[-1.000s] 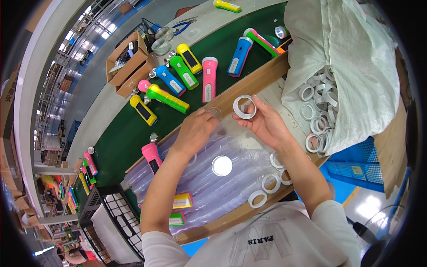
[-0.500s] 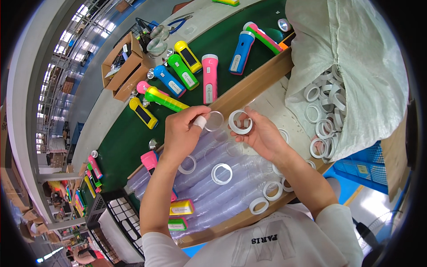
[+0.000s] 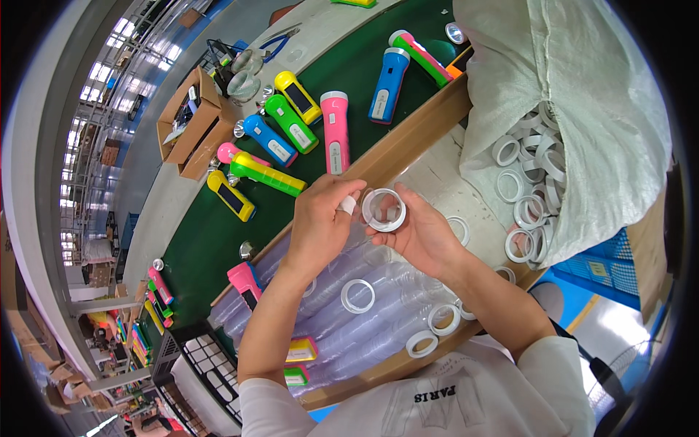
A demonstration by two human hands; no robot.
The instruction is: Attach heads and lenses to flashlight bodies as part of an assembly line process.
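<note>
A white ring is resting in the pinching fingers of the right hand, over an open carton. The left hand, fingertips gripping a clear disc, is closing the earlier gap, bringing both parts together, contact unclear. Flashlights are lying far left.

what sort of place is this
Probably a factory assembly line: colourful plastic flashlights lie along a long green work surface, and an open white woven sack holds many white plastic rings.
</note>
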